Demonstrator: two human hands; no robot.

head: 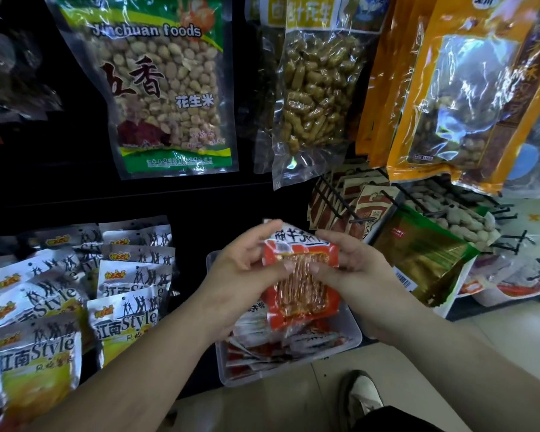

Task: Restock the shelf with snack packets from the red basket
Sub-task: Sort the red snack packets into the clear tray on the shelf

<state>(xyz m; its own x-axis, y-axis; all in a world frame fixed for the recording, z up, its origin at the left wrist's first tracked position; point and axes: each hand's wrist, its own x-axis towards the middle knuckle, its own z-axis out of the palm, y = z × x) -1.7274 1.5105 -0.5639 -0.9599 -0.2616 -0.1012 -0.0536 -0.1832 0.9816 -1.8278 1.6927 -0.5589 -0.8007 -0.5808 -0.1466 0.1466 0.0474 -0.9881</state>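
I hold a red and white snack packet [300,275] with a clear window showing orange strips, upright in front of me. My left hand [247,275] grips its left edge, thumb across the front. My right hand [353,269] grips the right edge, thumb on the window. Directly below lies a clear plastic tray [353,338] on the lower shelf, holding several similar red and white packets [278,344]. No red basket is in view.
Silver and yellow "Style" packets [60,307] fill the shelf at the left. Peanut bags [166,88] and other snack bags [318,95] hang above. Orange bags [449,88] and wire hooks [340,201] are at the right. My shoe [360,397] stands on the tiled floor.
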